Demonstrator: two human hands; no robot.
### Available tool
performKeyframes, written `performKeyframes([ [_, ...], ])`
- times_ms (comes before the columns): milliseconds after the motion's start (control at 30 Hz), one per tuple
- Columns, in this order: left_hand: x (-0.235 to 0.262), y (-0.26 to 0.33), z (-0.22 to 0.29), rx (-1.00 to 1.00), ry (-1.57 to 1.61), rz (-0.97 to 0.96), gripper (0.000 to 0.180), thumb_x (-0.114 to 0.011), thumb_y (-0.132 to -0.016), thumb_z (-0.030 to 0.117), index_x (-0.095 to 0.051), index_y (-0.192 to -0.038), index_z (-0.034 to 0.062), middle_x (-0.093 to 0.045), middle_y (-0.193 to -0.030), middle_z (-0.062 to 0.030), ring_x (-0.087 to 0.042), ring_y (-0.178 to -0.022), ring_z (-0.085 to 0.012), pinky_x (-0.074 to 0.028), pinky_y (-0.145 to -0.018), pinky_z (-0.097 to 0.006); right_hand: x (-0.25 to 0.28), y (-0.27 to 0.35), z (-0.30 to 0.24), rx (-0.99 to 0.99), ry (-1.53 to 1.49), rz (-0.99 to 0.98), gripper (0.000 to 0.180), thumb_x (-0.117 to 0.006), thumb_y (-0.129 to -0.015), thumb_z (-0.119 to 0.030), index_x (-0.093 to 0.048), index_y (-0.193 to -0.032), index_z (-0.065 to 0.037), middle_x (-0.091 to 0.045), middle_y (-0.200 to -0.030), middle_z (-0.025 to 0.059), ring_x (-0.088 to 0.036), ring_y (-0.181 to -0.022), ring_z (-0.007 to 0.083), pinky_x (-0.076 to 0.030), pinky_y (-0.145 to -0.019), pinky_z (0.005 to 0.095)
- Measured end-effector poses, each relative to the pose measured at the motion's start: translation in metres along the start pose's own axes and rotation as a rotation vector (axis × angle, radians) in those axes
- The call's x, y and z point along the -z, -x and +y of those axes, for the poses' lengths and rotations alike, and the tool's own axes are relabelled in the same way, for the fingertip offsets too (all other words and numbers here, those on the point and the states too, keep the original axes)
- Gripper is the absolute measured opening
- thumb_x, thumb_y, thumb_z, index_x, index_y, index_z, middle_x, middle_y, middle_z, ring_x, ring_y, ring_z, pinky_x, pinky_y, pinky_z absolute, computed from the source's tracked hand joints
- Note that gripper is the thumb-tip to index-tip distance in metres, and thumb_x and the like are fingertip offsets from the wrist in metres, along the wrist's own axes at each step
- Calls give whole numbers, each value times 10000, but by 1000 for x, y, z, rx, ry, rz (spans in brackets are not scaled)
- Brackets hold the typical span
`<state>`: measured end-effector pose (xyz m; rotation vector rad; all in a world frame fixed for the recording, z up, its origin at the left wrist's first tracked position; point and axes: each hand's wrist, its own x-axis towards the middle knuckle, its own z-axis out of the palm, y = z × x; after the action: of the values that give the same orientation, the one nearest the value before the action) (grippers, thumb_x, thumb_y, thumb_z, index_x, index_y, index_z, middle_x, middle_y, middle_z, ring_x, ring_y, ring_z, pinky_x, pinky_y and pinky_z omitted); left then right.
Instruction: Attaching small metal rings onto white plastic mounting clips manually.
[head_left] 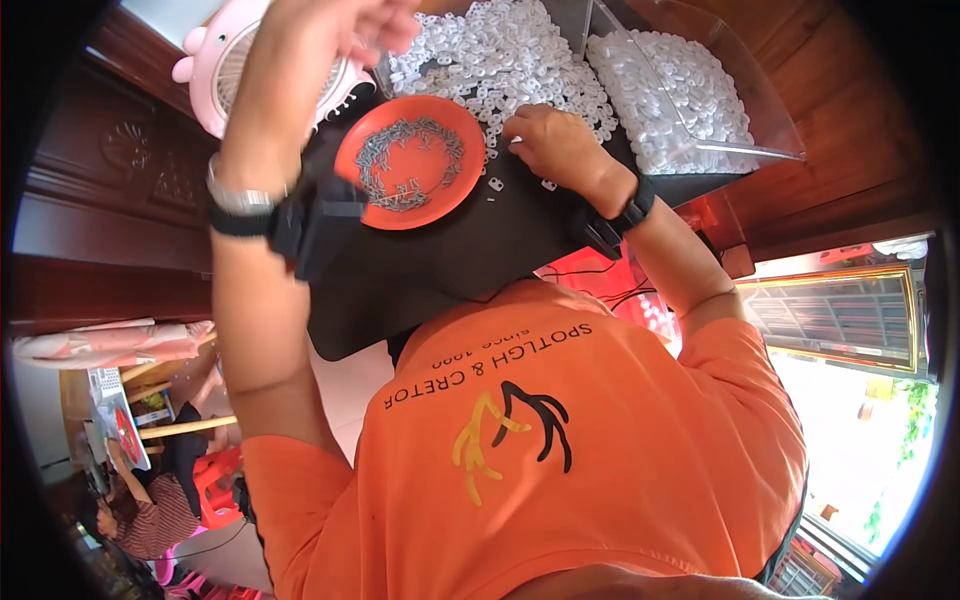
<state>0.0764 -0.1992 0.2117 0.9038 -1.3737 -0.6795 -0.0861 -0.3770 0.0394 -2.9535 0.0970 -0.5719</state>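
Observation:
My left hand [335, 40] is raised at the top edge, beside the pink fan and above the orange plate. Its fingers are blurred and loosely bent, slightly apart, with nothing visible in them. My right hand [562, 148] rests low over the dark table mat, its fingertips pinched on a small white plastic clip [516, 144]. Between the hands, an orange plate [420, 165] carries many small grey nails [378, 155], spread mostly in a ring. Beyond my right hand lies a large heap of white plastic clips [490, 60]. One loose clip [496, 185] lies near the plate's right side.
A clear plastic bin [770, 155] full of white pieces stands at the right. The pink fan [205, 75] stands at the far left. Below the plate extends the black mat [400, 290]. Another person [160, 515] sits at the lower left, near a red stool [218, 485].

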Motion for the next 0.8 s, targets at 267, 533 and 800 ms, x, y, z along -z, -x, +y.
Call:
performKeyframes([
  [267, -3, 109, -43, 509, -201, 421, 321, -451, -915, 252, -633, -934, -11, -649, -779, -85, -600, -683, -128, -422, -622, -231, 3, 9, -42, -40, -208, -112, 139, -652, -783, -188, -612, -856, -78, -581, -827, 81, -594, -805, 288, -487, -688, 398],
  [533, 2, 134, -66, 558, -172, 502, 260, -464, -910, 215, -634, -894, 18, -593, -700, -29, -525, -605, -75, -354, -535, -194, 26, -9, -30, -254, -495, -161, 122, -639, -822, -106, -652, -925, -43, -632, -783, 74, -604, -690, 161, -475, -670, 274],
  [800, 1, 137, -79, 609, -6, 460, 378, -390, -945, 323, -610, -971, 16, -618, -759, -67, -537, -588, -100, -352, -521, -206, 24, -76, -80, -25, -1030, -122, 106, -618, -853, -75, -627, -939, -13, -642, -786, 47, -589, -751, 111, -472, -687, 264],
])
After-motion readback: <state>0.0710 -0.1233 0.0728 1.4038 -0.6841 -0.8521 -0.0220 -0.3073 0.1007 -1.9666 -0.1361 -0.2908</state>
